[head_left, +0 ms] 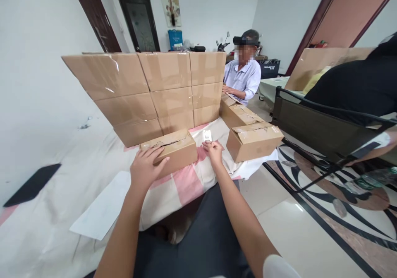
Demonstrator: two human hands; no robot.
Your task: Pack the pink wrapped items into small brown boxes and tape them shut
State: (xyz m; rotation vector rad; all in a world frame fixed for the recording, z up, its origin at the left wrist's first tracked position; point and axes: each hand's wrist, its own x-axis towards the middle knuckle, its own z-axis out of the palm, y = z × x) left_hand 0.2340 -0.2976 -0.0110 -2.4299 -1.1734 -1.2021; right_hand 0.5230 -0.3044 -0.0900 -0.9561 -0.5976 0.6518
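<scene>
My left hand (147, 165) lies over the left end of a closed cardboard box (182, 154), fingers spread across its top and the thumb over the front edge. Along the top of this box runs a dark gap between the flaps. My right hand (214, 149) is closed in a pinch at the near edge of a small white object that looks like a tape roll (206, 135), just right of the box. Another cardboard box (254, 141), its top taped, sits to the right of my right hand.
Stacked cardboard boxes (170, 73) form a wall behind. Another box (238, 111) stands at the back right. White paper (101, 207) and a black flat item (32, 185) lie on the left of the cloth (189, 183). A co-worker (243, 71) sits opposite; a chair (325, 121) stands right.
</scene>
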